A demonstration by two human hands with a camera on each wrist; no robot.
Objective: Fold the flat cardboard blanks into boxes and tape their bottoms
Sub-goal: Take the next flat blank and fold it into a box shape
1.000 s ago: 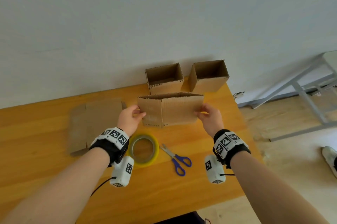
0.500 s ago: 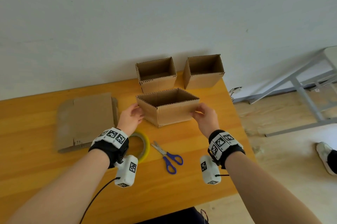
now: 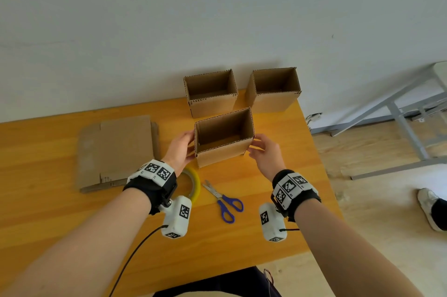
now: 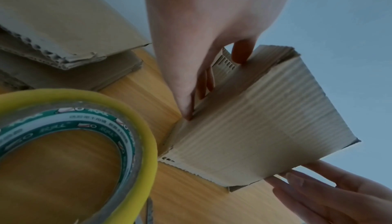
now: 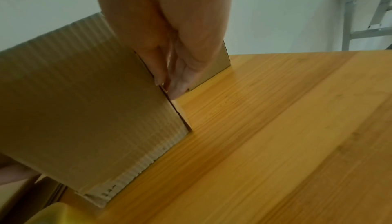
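Note:
An open-topped cardboard box [image 3: 223, 151] stands on the wooden table [image 3: 278, 224] in front of me. My left hand [image 3: 191, 145] grips its left wall, thumb at the near corner and a finger up near the rim, as the left wrist view shows [image 4: 214, 88]. Thumb and fingers of my right hand [image 3: 254, 144] pinch the box's right near corner [image 5: 169, 87]. In both wrist views the box [image 4: 254, 118] [image 5: 84, 93] has its lower edge on the table. A stack of flat blanks [image 3: 116, 151] lies to the left. A yellow tape roll [image 3: 196, 183] sits under my left wrist.
Two folded open boxes [image 3: 210, 103] [image 3: 274, 101] stand at the back by the wall. Blue-handled scissors [image 3: 225, 200] lie near the front between my arms. The table's right edge [image 3: 314, 151] is close to my right hand. A grey metal frame [image 3: 399, 115] and a person's shoe [image 3: 428, 207] are on the floor to the right.
The blank between my hands has gone from nearly flat to a squared open box. My hands have moved closer together.

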